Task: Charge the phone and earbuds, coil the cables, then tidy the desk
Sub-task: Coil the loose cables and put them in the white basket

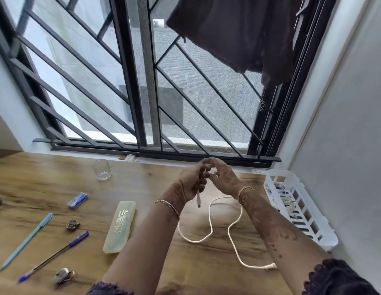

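Observation:
A cream braided cable (pixel 209 211) snakes over the wooden desk (pixel 47 182) in loose curves. Its far plug (pixel 270 266) lies near the desk's front right. My left hand (pixel 192 179) grips the cable near its other end, and that small connector (pixel 198 200) hangs below the fist. My right hand (pixel 222 176) meets the left just above the desk and pinches the same cable with curled fingers. Where the fingers overlap, the cable is hidden. No phone or earbuds are in view.
A white slotted basket (pixel 313 226) with coiled cables inside stands at the right by the wall. On the left lie a glass (pixel 101 169), a blue box (pixel 77 200), a pale case (pixel 119 226), two pens (pixel 27 239) (pixel 55 255) and small trinkets (pixel 72 225).

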Demonstrator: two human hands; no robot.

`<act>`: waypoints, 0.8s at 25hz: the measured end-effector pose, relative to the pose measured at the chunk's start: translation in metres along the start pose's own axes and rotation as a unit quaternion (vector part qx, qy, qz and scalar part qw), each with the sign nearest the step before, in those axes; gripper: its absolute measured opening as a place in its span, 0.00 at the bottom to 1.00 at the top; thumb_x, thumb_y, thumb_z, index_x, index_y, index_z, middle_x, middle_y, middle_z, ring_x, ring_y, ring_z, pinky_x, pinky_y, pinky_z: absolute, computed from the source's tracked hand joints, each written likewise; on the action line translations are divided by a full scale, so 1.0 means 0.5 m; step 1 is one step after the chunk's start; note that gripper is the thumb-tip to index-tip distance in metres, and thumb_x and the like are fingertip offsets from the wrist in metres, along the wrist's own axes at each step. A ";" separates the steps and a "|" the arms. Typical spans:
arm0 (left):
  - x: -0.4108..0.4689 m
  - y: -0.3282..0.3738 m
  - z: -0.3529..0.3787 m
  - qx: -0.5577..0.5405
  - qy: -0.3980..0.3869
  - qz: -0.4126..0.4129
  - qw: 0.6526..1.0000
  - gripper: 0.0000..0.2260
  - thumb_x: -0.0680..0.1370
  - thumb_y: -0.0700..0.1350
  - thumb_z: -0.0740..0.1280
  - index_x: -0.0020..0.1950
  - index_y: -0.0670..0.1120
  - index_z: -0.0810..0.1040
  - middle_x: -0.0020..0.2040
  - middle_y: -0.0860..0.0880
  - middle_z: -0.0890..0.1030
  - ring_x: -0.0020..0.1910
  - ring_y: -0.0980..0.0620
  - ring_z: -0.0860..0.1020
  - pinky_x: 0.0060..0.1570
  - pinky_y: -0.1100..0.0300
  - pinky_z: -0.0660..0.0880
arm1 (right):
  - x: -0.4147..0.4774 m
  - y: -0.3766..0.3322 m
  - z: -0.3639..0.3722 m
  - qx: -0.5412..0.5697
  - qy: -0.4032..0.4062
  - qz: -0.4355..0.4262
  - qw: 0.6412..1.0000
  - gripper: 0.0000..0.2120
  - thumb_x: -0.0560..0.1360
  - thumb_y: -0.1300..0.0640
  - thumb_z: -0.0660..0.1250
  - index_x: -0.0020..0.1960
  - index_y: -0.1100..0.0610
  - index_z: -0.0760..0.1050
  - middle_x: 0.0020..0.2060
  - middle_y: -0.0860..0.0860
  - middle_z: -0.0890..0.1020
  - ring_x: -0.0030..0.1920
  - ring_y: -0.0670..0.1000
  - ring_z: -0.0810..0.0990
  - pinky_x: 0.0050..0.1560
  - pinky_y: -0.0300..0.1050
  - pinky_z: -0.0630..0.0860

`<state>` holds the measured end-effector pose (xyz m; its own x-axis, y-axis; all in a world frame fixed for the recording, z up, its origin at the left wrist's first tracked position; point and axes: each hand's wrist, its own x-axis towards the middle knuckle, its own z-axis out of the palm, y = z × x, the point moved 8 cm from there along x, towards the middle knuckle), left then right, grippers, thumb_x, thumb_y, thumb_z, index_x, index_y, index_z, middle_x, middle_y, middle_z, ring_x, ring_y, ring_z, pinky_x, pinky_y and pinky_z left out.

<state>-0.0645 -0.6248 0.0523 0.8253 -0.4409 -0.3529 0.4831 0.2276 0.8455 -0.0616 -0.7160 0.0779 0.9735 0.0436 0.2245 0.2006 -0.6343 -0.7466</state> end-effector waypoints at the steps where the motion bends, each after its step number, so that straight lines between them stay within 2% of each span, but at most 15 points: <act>1: -0.010 0.006 0.006 0.006 -0.014 -0.002 1.000 0.12 0.81 0.44 0.55 0.38 0.46 0.71 0.22 0.54 0.66 0.16 0.61 0.58 0.13 0.70 0.54 | 0.003 -0.009 0.004 0.007 -0.007 -0.007 1.000 0.14 0.73 0.69 0.66 0.57 0.57 0.75 0.45 0.45 0.76 0.49 0.48 0.75 0.51 0.40 0.69; 4: -0.033 0.028 0.001 0.001 -0.024 0.001 1.000 0.13 0.80 0.45 0.54 0.36 0.46 0.69 0.20 0.55 0.64 0.15 0.61 0.58 0.12 0.70 0.54 | 0.013 -0.029 0.006 0.003 -0.002 -0.020 1.000 0.03 0.77 0.63 0.64 0.48 0.58 0.76 0.37 0.47 0.79 0.42 0.50 0.76 0.49 0.47 0.72; 7: -0.051 0.047 -0.018 -0.008 -0.017 0.031 0.999 0.16 0.82 0.50 0.56 0.35 0.48 0.68 0.20 0.55 0.62 0.16 0.60 0.58 0.14 0.70 0.53 | 0.017 -0.030 0.007 0.020 0.019 0.007 1.000 0.07 0.79 0.59 0.62 0.44 0.58 0.76 0.34 0.52 0.82 0.36 0.54 0.81 0.47 0.53 0.79; 8: -0.056 0.055 -0.025 -0.012 -0.014 0.049 0.999 0.17 0.82 0.51 0.56 0.34 0.48 0.68 0.20 0.55 0.61 0.16 0.60 0.57 0.15 0.70 0.52 | 0.017 -0.025 0.010 0.026 0.026 0.025 0.999 0.08 0.79 0.60 0.62 0.44 0.57 0.77 0.32 0.51 0.80 0.32 0.53 0.80 0.43 0.53 0.81; 10: -0.063 0.068 -0.036 -0.033 -0.001 0.082 0.996 0.16 0.82 0.52 0.57 0.36 0.48 0.68 0.21 0.55 0.61 0.17 0.60 0.56 0.15 0.70 0.52 | 0.017 -0.028 0.023 -0.026 0.024 0.027 0.999 0.08 0.79 0.59 0.62 0.46 0.55 0.80 0.33 0.48 0.79 0.32 0.50 0.77 0.38 0.45 0.78; 12: -0.061 0.074 -0.049 -0.083 0.019 0.109 0.990 0.14 0.83 0.49 0.55 0.41 0.46 0.70 0.23 0.54 0.63 0.18 0.60 0.59 0.15 0.69 0.56 | 0.011 -0.057 0.056 -0.107 -0.023 -0.013 0.994 0.08 0.78 0.58 0.63 0.46 0.55 0.81 0.36 0.50 0.81 0.36 0.47 0.75 0.40 0.39 0.69; 14: -0.056 0.075 -0.065 -0.113 0.039 0.134 0.984 0.13 0.84 0.46 0.52 0.46 0.42 0.72 0.28 0.52 0.66 0.21 0.59 0.63 0.19 0.69 0.63 | 0.002 -0.084 0.091 -0.092 -0.085 -0.017 0.992 0.11 0.77 0.61 0.62 0.38 0.53 0.77 0.30 0.47 0.80 0.32 0.44 0.73 0.35 0.38 0.66; 16: -0.051 0.076 -0.082 -0.120 0.056 0.161 0.978 0.11 0.84 0.43 0.53 0.52 0.40 0.72 0.33 0.49 0.69 0.26 0.56 0.70 0.23 0.67 0.70 | -0.013 -0.088 0.112 -0.009 -0.145 0.043 0.988 0.14 0.78 0.63 0.60 0.36 0.51 0.73 0.24 0.45 0.74 0.25 0.43 0.67 0.25 0.33 0.63; 18: -0.048 0.079 -0.101 -0.098 0.067 0.185 0.976 0.08 0.83 0.40 0.53 0.55 0.40 0.71 0.35 0.48 0.71 0.28 0.55 0.76 0.28 0.63 0.75 | -0.039 -0.079 0.130 0.010 -0.233 0.113 0.966 0.12 0.79 0.59 0.58 0.42 0.53 0.77 0.29 0.48 0.71 0.25 0.46 0.63 0.20 0.34 0.60; 20: -0.044 0.085 -0.120 -0.021 0.089 0.213 0.973 0.08 0.83 0.38 0.54 0.57 0.38 0.71 0.34 0.46 0.71 0.25 0.58 0.76 0.36 0.63 0.75 | -0.061 -0.084 0.134 -0.009 -0.300 0.120 0.946 0.14 0.81 0.55 0.57 0.44 0.55 0.80 0.31 0.49 0.69 0.26 0.47 0.62 0.20 0.35 0.60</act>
<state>-0.0444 -0.5532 0.0720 0.9890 -0.1422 -0.0409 0.0945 0.3943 0.9141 -0.0926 -0.6390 0.0605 0.8786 0.3243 -0.3505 -0.0309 -0.6939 -0.7194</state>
